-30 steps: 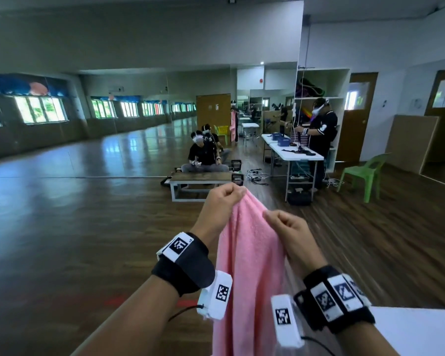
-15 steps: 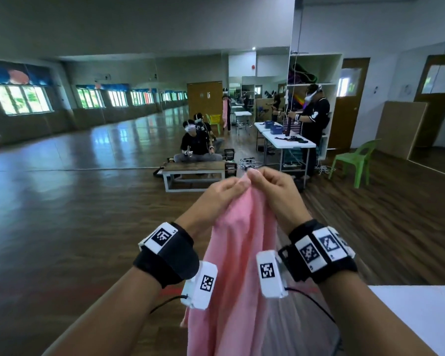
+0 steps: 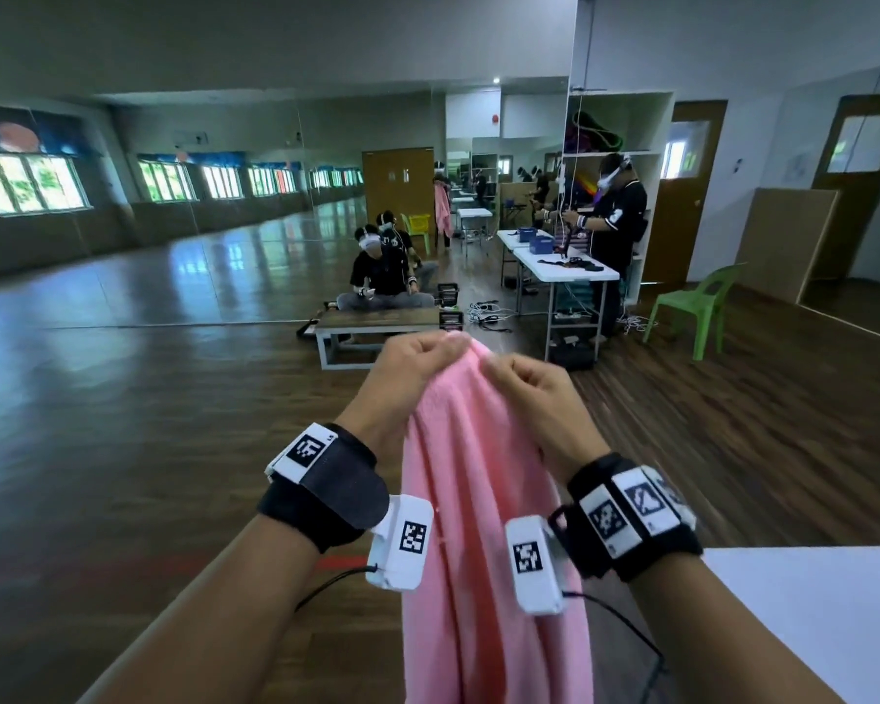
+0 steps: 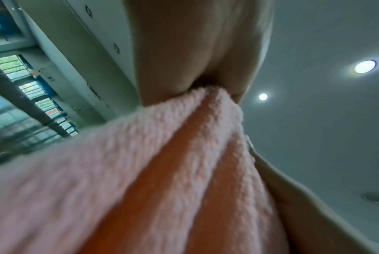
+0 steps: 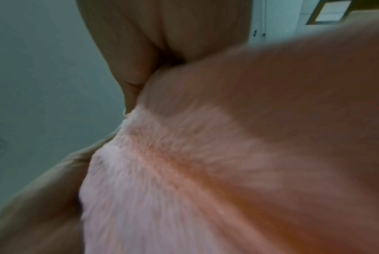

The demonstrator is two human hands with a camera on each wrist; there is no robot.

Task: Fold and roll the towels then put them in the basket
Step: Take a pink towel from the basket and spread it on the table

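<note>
I have the pink towel (image 3: 483, 500) lifted in front of me, and both my hands pinch its top edge. My left hand (image 3: 407, 383) has its fingers curled tight on the cloth at one side of the top, and my right hand (image 3: 534, 398) is just beside it, fingers bent and clamped on the same edge. My two hands are close together with only a short hump of towel between them. From my hands the towel hangs straight down in long folds, passing between my wrists and out of view below. From my left wrist I see the terry cloth bunched into ridges (image 4: 205, 137) running up into the pinch of my fingers (image 4: 184, 51). From my right wrist the towel (image 5: 184, 163) is blurred, yet it runs up into my closed fingers (image 5: 162, 34) in the same way. A white table (image 3: 809, 602) lies below and to the right of my right forearm, and the towel does not touch it where I can see. Beyond my hands the wooden floor (image 3: 148, 449) stretches away.
</note>
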